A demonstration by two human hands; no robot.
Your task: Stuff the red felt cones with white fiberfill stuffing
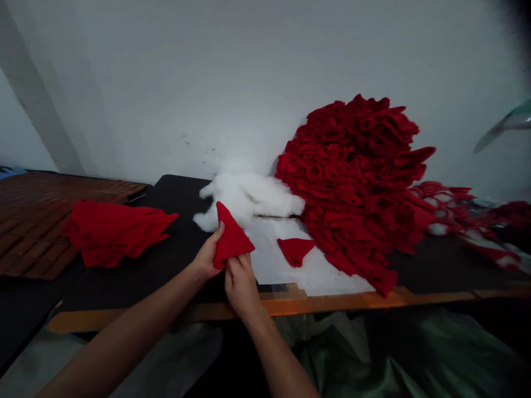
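A small red felt cone hat point(230, 236) is held above the table's front part, its tip pointing up and away. My left hand point(209, 255) grips its left side, thumb on the front face and the other fingers hidden behind. At its lower edge, my right hand point(241, 282) has closed fingers against the opening, with the fingertips out of sight under the felt. Just beyond the hat lies a fluffy heap of white stuffing point(244, 193). Another red felt cone point(296, 250) rests flat on white paper point(271, 270) to the right.
A tall pile of red felt pieces point(352, 177) leans toward the wall on the right. Left, a stack of red felt point(118, 232) lies near a brown woven mat point(31, 221). Red-and-white striped items point(442, 202) sit far right. Tan tape point(332, 303) runs along the table edge.
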